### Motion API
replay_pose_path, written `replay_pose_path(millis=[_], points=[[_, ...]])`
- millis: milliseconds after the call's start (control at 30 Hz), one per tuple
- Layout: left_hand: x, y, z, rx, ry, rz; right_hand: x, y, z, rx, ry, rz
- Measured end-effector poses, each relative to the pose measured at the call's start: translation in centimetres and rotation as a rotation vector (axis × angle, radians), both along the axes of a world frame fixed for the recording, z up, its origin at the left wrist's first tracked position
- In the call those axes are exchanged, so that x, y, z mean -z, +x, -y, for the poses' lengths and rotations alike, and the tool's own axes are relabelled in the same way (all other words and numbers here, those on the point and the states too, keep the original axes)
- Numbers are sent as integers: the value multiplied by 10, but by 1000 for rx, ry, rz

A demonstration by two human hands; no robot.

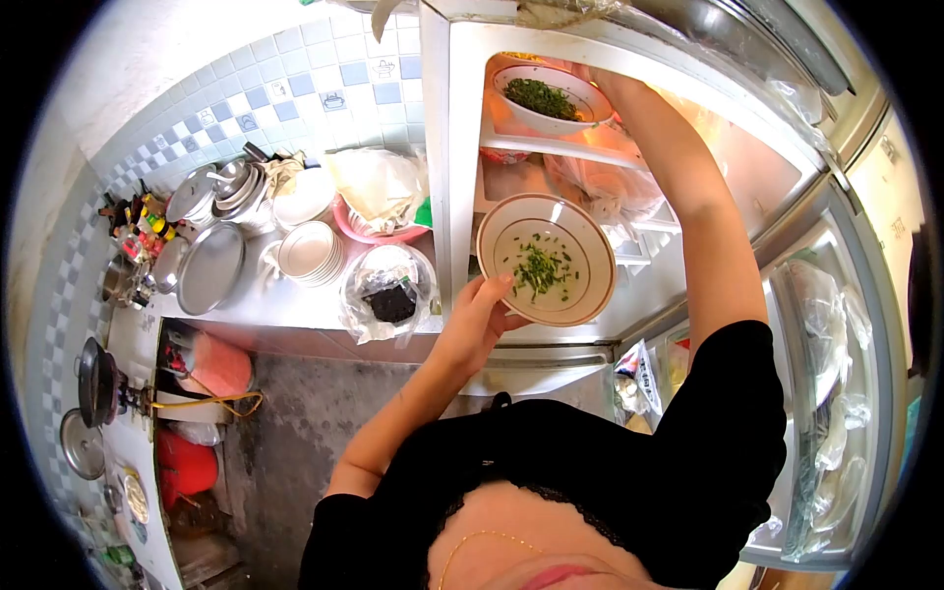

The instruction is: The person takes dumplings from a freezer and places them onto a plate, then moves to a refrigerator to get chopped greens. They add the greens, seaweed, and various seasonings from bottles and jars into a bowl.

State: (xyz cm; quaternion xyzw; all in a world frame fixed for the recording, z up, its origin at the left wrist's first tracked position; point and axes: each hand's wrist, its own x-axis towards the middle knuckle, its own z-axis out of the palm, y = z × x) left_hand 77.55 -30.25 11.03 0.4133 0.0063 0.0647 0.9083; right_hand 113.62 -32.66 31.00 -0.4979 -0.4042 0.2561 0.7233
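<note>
My left hand [475, 323] grips the near left rim of a cream bowl [588, 231] with brown rings, thumb on the inside edge. Chopped green herbs [546, 270] lie scattered in its bottom. The bowl is held in front of the open fridge [462, 197]. Up inside the fridge, my right hand [602, 84] reaches to the right side of a white bowl [551, 122] heaped with chopped dark greens [540, 97]. Its fingers are hidden behind that bowl's rim, so I cannot tell whether they hold it.
Bagged food [600, 187] sits on the shelf below. The fridge door [836, 393], its racks full of bags, stands open at right. On the left counter are stacked plates [307, 251], a bagged container [390, 295], a pink basin [369, 231] and metal pans [211, 267].
</note>
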Motion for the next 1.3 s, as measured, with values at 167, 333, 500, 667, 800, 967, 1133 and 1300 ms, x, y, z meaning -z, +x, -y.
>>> replay_pose_path(millis=[167, 333, 500, 667, 800, 967, 1133, 1300], points=[[5, 4, -1, 39, -40, 34, 14, -9, 18, -55, 61, -85], [1, 7, 4, 16, -67, 48, 30, 1, 42, 71, 20, -15], [15, 17, 4, 29, -86, 74, 29, -79, 94, 341, -86, 83], [16, 12, 8, 26, -98, 28, 75, -192, 122, 427, -301, 554], [18, 5, 11, 32, -101, 4, 105, -241, 131, 375, -759, 1099], [23, 1, 12, 62, -125, 16, 105, -255, 136, 488, -656, 986], [22, 0, 11, 77, -125, 30, 111, -267, 135, 482, -643, 1189], [21, -1, 9, 79, -111, 30, 99, -274, 133, 473, -702, 1042]])
